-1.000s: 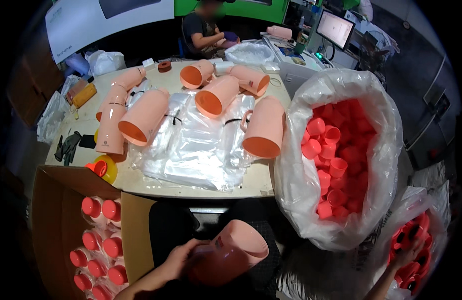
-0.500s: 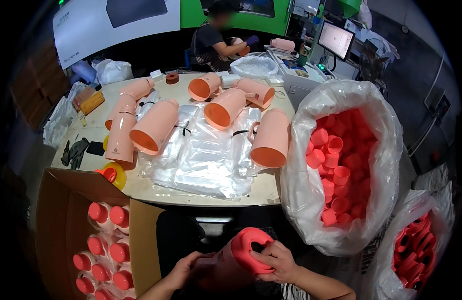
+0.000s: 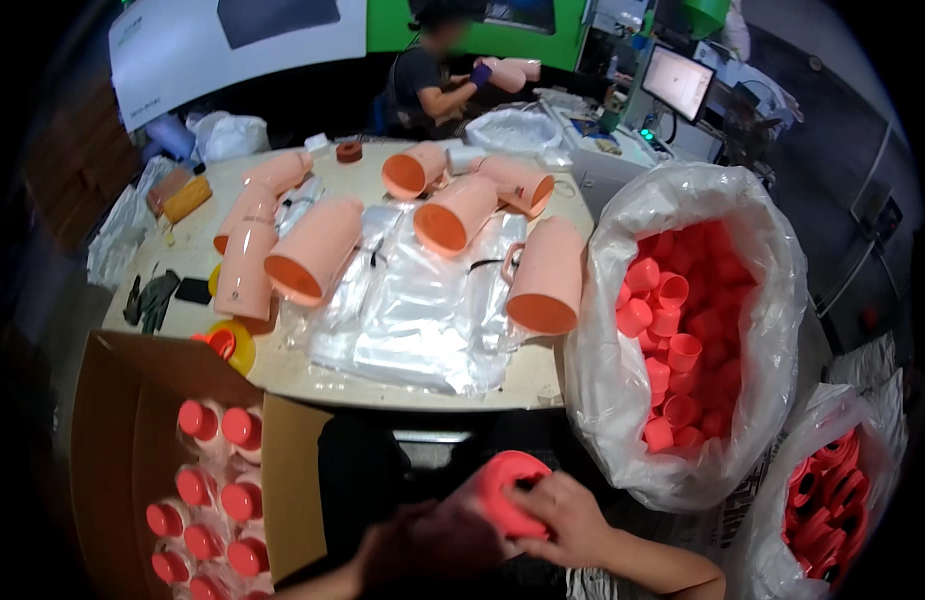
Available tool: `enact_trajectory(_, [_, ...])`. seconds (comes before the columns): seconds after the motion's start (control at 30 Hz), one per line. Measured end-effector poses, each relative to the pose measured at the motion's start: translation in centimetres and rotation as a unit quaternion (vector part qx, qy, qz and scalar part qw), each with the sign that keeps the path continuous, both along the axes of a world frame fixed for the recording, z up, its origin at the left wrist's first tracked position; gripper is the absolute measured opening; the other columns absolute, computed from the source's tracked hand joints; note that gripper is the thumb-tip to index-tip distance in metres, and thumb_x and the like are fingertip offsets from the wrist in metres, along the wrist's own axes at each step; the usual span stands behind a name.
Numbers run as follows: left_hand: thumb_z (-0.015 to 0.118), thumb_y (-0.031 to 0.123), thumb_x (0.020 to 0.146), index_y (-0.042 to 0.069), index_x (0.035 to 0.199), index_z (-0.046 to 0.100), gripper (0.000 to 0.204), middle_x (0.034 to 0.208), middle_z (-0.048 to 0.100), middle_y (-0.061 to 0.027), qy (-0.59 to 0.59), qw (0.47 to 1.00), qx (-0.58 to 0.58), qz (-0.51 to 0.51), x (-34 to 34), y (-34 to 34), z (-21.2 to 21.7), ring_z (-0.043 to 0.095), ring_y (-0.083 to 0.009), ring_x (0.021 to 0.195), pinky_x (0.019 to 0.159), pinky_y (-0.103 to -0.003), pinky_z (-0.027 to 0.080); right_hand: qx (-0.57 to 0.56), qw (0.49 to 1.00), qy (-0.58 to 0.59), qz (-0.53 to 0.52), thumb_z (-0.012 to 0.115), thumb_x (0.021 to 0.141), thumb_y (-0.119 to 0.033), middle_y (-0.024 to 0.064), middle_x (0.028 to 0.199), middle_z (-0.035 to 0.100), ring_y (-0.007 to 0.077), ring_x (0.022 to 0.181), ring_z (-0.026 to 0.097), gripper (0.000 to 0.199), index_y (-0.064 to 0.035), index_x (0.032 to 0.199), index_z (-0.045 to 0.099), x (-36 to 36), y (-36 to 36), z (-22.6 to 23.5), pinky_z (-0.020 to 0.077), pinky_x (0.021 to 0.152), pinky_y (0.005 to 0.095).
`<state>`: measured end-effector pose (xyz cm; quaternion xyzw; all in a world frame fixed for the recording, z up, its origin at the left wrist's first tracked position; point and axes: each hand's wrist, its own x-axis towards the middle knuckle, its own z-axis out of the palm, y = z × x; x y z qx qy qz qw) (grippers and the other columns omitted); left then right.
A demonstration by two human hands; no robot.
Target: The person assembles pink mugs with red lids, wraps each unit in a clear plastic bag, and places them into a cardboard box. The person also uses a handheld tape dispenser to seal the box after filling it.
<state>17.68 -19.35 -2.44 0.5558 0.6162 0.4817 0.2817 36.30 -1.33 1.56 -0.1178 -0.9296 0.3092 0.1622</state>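
Over my lap lies a pink jug body [image 3: 460, 528], tilted, blurred by motion and partly in shadow. My left hand [image 3: 390, 548] is wrapped round its side; the fingers are smeared. A red ring-shaped part [image 3: 504, 482] with a dark central hole sits on the jug's upper right end. My right hand [image 3: 572, 520] grips this ring, fingers over the hole and thumb at the lower rim. Whether the ring is fully seated on the jug cannot be made out.
Several pink jug bodies [image 3: 312, 250] lie or stand around clear plastic bags [image 3: 422, 335] on the table. At left, a cardboard box [image 3: 292, 480] holds red-capped bottles. Right are a bag of red cups [image 3: 682, 350] and a bag of red rings [image 3: 832, 490]. A co-worker [image 3: 417, 85] sits beyond.
The jug body and my left hand have blurred with motion. My right hand has shifted slightly right, still on the red ring. The co-worker has raised a pink jug.
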Motion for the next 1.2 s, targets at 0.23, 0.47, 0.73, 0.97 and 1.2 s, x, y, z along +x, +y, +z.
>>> enact_trajectory(0.23, [0.062, 0.026, 0.095, 0.008, 0.152, 0.029, 0.068, 0.142, 0.05, -0.0253, 0.036, 0.991, -0.078, -0.104, 0.0, -2.2, -3.3, 0.067, -0.0338, 0.108, 0.095, -0.04, 0.053, -0.054, 0.993, -0.067, -0.08, 0.073, 0.076, -0.029, 0.0144, 0.09, 0.054, 0.0363, 0.087, 0.056, 0.061, -0.0035, 0.13, 0.06, -0.9, -0.3, -0.3, 0.0477, 0.083, 0.044])
enact_trajectory(0.47, [0.062, 0.005, 0.091, 0.004, 0.118, 0.064, 0.027, 0.116, 0.069, -0.0214, 0.108, 0.989, 0.001, -0.105, -3.8, 0.2, -4.0, 0.071, -0.0317, 0.093, 0.076, -0.038, 0.059, -0.291, 0.94, -0.095, -0.153, 0.064, 0.091, -0.017, 0.0124, 0.096, 0.062, 0.0244, 0.089, 0.061, 0.039, 0.0024, 0.124, 0.061, -1.2, 5.7, -1.5, 0.0478, 0.078, 0.0362])
enact_trajectory(0.73, [0.07, 0.004, 0.08, 0.001, 0.08, 0.062, 0.009, 0.077, 0.055, -0.0119, 0.253, 0.96, 0.072, 0.098, -15.3, 23.3, -9.7, 0.055, -0.0312, 0.082, 0.073, -0.039, 0.044, -0.297, 0.954, -0.046, 0.008, 0.055, 0.095, -0.015, 0.0176, 0.106, 0.065, 0.0349, 0.102, 0.063, 0.029, 0.0015, 0.119, 0.062, -4.4, 6.9, -5.2, 0.0504, 0.089, 0.0381])
enact_trajectory(0.97, [0.067, 0.01, 0.085, 0.0, 0.08, 0.063, 0.012, 0.083, 0.059, -0.014, 0.155, 0.986, -0.049, 0.045, -18.0, 25.6, -11.6, 0.058, -0.033, 0.082, 0.075, -0.041, 0.046, -0.661, 0.747, -0.065, 0.036, 0.06, 0.095, -0.01, 0.0103, 0.094, 0.068, 0.0162, 0.081, 0.066, 0.016, 0.0033, 0.103, 0.066, -6.8, 12.0, -8.2, 0.053, 0.074, 0.0298])
enact_trajectory(1.2, [0.059, 0.017, 0.092, 0.001, 0.082, 0.064, 0.02, 0.084, 0.064, -0.0127, 0.089, 0.98, -0.095, 0.152, -18.6, 26.9, -10.3, 0.062, -0.0309, 0.079, 0.073, -0.04, 0.049, -0.7, 0.705, 0.094, 0.062, 0.065, 0.093, -0.01, 0.0083, 0.078, 0.062, 0.0176, 0.072, 0.065, 0.013, 0.0024, 0.091, 0.062, -8.8, 11.2, -9.8, 0.051, 0.063, 0.0282])
